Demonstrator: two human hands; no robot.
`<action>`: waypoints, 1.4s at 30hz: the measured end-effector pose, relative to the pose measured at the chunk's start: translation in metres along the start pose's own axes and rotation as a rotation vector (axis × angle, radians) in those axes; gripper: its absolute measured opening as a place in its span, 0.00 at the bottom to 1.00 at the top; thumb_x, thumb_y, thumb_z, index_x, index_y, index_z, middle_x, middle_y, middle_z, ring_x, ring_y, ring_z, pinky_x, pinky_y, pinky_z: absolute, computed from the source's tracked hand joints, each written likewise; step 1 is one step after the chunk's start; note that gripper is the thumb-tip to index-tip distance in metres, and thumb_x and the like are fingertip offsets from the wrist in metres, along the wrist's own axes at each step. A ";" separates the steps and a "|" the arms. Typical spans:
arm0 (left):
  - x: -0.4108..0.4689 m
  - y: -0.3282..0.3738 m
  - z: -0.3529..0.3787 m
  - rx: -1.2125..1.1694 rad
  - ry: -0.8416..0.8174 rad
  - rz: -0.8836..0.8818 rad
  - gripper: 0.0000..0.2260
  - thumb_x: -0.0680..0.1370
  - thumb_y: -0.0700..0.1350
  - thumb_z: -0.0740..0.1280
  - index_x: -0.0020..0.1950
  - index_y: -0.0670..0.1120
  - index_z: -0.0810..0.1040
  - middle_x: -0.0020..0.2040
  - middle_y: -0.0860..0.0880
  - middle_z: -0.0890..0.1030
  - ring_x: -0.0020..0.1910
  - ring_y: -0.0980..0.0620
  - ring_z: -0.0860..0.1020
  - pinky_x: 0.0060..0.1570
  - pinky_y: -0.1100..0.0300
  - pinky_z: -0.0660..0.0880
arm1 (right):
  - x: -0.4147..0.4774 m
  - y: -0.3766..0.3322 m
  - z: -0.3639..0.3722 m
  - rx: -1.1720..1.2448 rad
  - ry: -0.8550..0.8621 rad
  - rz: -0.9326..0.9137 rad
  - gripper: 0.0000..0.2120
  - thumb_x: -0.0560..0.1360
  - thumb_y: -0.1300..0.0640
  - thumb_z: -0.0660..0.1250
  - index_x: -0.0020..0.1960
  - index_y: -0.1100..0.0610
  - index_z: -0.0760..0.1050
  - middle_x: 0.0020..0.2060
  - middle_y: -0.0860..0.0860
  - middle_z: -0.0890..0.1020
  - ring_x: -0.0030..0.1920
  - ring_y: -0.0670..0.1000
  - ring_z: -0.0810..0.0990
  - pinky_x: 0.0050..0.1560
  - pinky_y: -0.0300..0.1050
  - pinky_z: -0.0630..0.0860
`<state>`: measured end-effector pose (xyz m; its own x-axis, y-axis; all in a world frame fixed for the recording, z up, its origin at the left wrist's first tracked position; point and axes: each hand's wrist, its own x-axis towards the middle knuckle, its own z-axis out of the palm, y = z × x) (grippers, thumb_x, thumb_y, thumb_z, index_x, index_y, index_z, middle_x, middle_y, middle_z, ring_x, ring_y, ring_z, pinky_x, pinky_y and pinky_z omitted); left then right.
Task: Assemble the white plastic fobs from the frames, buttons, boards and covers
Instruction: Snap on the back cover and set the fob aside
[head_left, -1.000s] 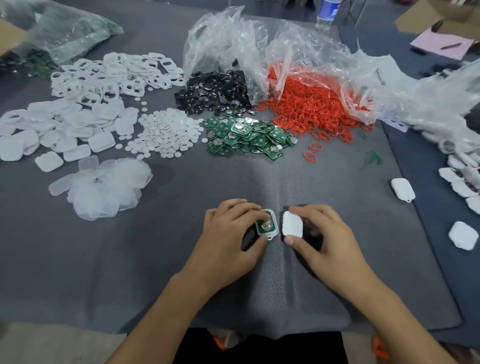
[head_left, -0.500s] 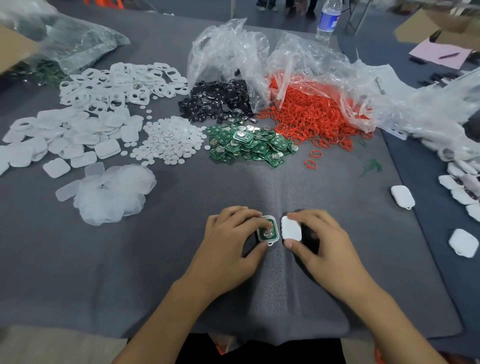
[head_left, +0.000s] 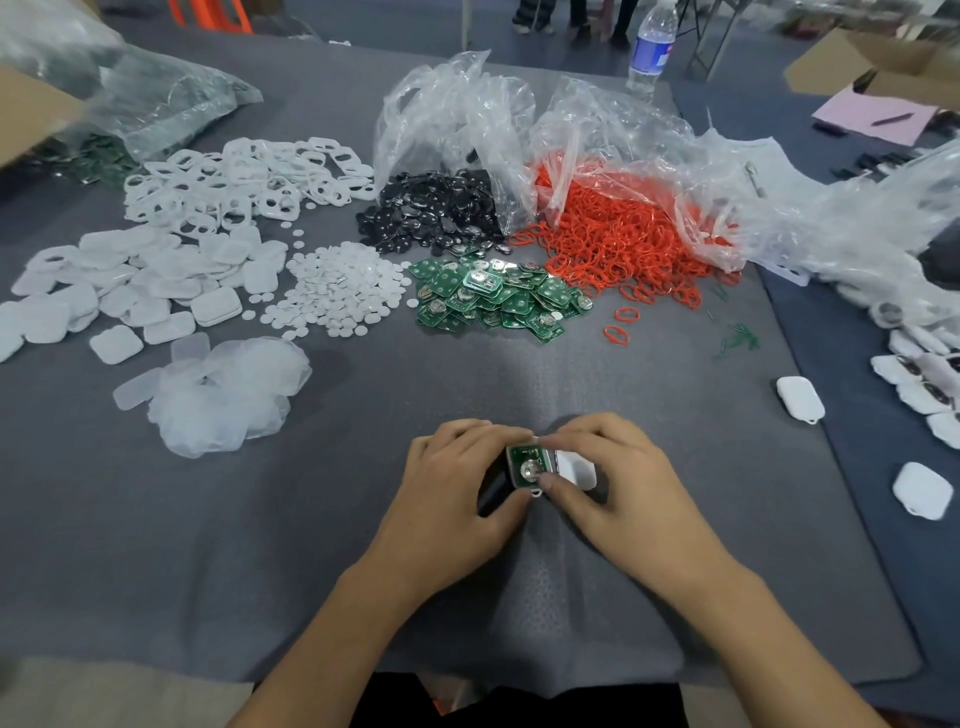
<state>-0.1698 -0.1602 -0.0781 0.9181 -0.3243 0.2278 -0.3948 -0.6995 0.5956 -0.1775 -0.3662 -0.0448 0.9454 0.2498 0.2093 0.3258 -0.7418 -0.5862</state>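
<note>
The left hand (head_left: 457, 493) grips the half-built fob (head_left: 527, 465) just above the desk (head_left: 363, 545), fingers curled round its white rim, with a green board showing face up inside. The right hand (head_left: 634, 493) pinches a white cover (head_left: 579, 467) between thumb and fingers. The cover touches the fob's three-o'clock edge and partly overlaps it, but is not seated.

This unit looks to be at its last step, with only the cover left to press home. The job as a whole seems far from finished. Two closed fobs (head_left: 800, 397) lie well apart at three o'clock from the hands, and more white pieces sit at the desk's far edge there, too blurred to judge.

Against these, the stock is large:
- At ten o'clock are the heap of frames (head_left: 249, 176) and the heap of covers (head_left: 140, 286).
- At eleven o'clock is the heap of buttons (head_left: 337, 291).
- At twelve o'clock is the heap of boards (head_left: 493, 301).
- Behind the boards, black pieces (head_left: 436, 213) and red rings (head_left: 623, 244) spill from clear bags.
</note>
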 end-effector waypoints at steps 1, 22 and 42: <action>0.000 0.000 -0.001 -0.005 -0.005 -0.010 0.21 0.77 0.57 0.69 0.69 0.60 0.73 0.64 0.66 0.76 0.70 0.62 0.67 0.65 0.59 0.62 | 0.002 -0.002 0.003 -0.029 -0.013 -0.012 0.12 0.73 0.55 0.76 0.57 0.49 0.83 0.53 0.43 0.78 0.57 0.44 0.75 0.60 0.34 0.69; 0.001 -0.002 -0.001 -0.041 -0.007 -0.046 0.26 0.75 0.58 0.70 0.72 0.58 0.71 0.64 0.66 0.76 0.68 0.65 0.67 0.66 0.64 0.60 | 0.006 0.005 0.022 -0.096 -0.039 -0.115 0.07 0.76 0.59 0.71 0.53 0.55 0.76 0.55 0.47 0.73 0.56 0.52 0.74 0.58 0.49 0.73; 0.001 -0.003 -0.001 -0.041 -0.003 -0.052 0.26 0.75 0.58 0.72 0.72 0.58 0.72 0.64 0.66 0.76 0.68 0.65 0.67 0.66 0.63 0.61 | 0.004 0.006 0.027 -0.095 0.009 -0.119 0.08 0.77 0.60 0.70 0.54 0.54 0.75 0.55 0.46 0.72 0.55 0.51 0.74 0.56 0.50 0.74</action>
<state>-0.1680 -0.1581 -0.0791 0.9374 -0.2898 0.1931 -0.3444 -0.6888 0.6379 -0.1715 -0.3531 -0.0689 0.8998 0.3344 0.2804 0.4331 -0.7629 -0.4800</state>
